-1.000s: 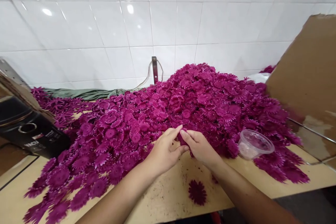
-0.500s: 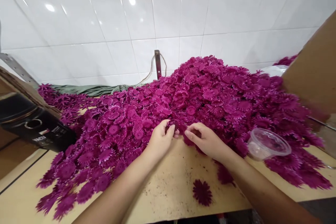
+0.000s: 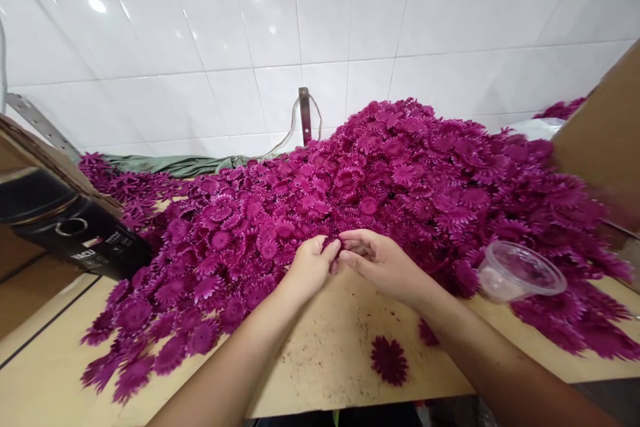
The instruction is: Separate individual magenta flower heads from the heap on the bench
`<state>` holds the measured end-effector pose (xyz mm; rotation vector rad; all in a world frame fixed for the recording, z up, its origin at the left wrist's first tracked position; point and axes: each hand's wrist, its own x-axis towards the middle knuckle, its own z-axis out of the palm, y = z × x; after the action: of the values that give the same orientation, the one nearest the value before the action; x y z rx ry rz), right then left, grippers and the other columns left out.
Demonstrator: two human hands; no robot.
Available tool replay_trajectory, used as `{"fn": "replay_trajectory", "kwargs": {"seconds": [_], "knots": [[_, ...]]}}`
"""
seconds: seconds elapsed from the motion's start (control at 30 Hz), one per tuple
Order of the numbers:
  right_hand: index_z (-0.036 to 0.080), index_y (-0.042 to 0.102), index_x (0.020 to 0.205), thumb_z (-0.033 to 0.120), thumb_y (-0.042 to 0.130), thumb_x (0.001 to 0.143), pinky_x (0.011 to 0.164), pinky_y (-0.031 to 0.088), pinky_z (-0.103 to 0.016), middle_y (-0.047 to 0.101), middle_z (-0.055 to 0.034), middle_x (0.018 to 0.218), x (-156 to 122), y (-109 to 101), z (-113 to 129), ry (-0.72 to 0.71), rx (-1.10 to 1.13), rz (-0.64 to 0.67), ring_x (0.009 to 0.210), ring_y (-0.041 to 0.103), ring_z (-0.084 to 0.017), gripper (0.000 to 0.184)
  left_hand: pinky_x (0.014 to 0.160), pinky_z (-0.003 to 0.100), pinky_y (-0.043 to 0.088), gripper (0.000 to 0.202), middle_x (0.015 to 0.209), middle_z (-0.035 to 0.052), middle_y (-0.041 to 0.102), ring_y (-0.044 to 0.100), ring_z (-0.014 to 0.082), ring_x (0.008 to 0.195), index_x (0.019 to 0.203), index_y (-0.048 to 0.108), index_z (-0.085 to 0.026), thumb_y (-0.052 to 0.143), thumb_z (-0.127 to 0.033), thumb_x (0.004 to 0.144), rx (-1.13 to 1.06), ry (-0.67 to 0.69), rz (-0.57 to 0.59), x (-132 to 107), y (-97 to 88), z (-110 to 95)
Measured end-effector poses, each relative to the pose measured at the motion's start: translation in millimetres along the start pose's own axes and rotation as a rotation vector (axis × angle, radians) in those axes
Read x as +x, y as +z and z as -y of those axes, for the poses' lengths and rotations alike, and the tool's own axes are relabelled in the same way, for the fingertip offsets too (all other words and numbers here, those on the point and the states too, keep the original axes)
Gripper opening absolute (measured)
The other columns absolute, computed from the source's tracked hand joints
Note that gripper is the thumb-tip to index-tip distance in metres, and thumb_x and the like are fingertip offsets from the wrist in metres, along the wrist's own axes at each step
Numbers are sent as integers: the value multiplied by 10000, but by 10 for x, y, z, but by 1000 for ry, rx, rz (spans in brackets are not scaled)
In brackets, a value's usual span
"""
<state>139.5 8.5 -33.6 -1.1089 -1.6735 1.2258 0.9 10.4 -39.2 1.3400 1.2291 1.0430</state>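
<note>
My left hand (image 3: 311,265) is closed, its thumb and fingers pinching a magenta artificial flower (image 3: 330,242) that is mostly hidden. Against it, my right hand (image 3: 383,260) curves in with thumb and fingertips at the left hand's fingers; whether it grips the flower too I cannot tell. Both hands are at the near edge of a big heap of magenta artificial flowers (image 3: 370,167). A single dark magenta flower piece (image 3: 389,360) lies flat on the tabletop (image 3: 330,340), and another piece (image 3: 428,332) is partly covered by my right forearm.
A clear plastic tub (image 3: 523,270) holding something whitish sits at the right in the flowers. A black container (image 3: 85,233) leans at the left beside cardboard. A brown cardboard panel (image 3: 600,140) stands at the right. Behind is a white tiled wall (image 3: 200,27) with a metal bracket (image 3: 305,117).
My right hand has moved left until its fingertips meet my left hand, closing the gap between them. The whole view has shifted slightly.
</note>
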Motion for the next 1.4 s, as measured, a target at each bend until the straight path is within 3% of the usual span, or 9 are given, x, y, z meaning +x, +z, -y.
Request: {"fn": "replay_trajectory", "kwargs": {"seconds": [0.23, 0.43, 0.63, 0.73, 0.93, 1.13, 1.2, 1.27, 1.4], "knots": [[167, 552, 890, 195, 561, 748, 780, 503, -316, 676, -43, 829, 66, 69, 81, 23, 124, 24, 784, 645, -140, 145, 400, 206, 287, 425, 347, -89, 325, 286, 50, 333, 444, 428, -179, 559, -501, 688, -187, -93, 0, -1, -18, -94], [174, 555, 887, 247, 548, 749, 633, 500, -295, 653, -17, 741, 48, 118, 52, -43, 99, 76, 662, 616, -140, 156, 465, 214, 336, 504, 391, -12, 503, 451, 79, 390, 452, 502, -148, 464, -547, 757, -59, -89, 51, -88, -5, -130], [216, 627, 871, 145, 491, 775, 765, 431, -307, 662, -27, 889, -91, 19, 42, -312, -448, -154, 824, 590, -161, 181, 586, 236, 402, 453, 605, 33, 635, 572, 113, 563, 683, 609, -126, 484, -556, 749, -218, -137, 207, -246, 3, -145], [201, 614, 703, 223, 409, 853, 632, 402, -275, 640, -23, 690, -145, 20, 59, -266, -640, -155, 649, 569, -150, 255, 584, 228, 392, 257, 581, 5, 602, 541, 104, 569, 633, 579, -136, 639, -380, 684, -161, -77, 231, -306, 57, -120], [196, 573, 630, 259, 379, 875, 582, 341, -265, 624, -42, 650, 15, 130, 153, -241, -906, -270, 609, 547, -159, 319, 536, 228, 360, 245, 504, -23, 524, 436, 85, 481, 551, 515, -153, 540, -293, 750, -131, 15, 36, -330, 151, -47], [179, 632, 709, 240, 426, 841, 626, 397, -295, 591, -51, 638, 413, -343, 222, -54, -898, -587, 623, 551, -183, 252, 570, 240, 398, 182, 561, 3, 594, 538, 129, 573, 651, 586, -149, 587, -319, 718, -121, -28, 64, -536, 38, -57], [157, 657, 885, 196, 509, 783, 714, 425, -328, 615, -82, 795, 420, -483, 205, -48, -890, -571, 731, 575, -207, 184, 601, 252, 419, 188, 640, 30, 647, 579, 151, 646, 719, 625, -145, 565, -322, 740, -121, -62, 43, -557, -12, -56], [147, 619, 1063, 197, 582, 731, 825, 418, -374, 595, -119, 976, 321, -501, 184, -109, -869, -504, 898, 564, -243, 337, 654, 274, 440, 187, 763, 54, 689, 601, 170, 741, 783, 655, -152, 534, -293, 765, -91, -55, 18, -520, -33, -44], [199, 594, 1107, 306, 541, 787, 823, 459, -385, 587, -96, 1056, -51, -257, 162, -213, -598, -224, 959, 562, -222, 341, 794, 321, 442, 143, 908, 54, 699, 589, 192, 897, 791, 681, -175, 555, -196, 728, -62, 33, -52, -380, 20, 12]]}}
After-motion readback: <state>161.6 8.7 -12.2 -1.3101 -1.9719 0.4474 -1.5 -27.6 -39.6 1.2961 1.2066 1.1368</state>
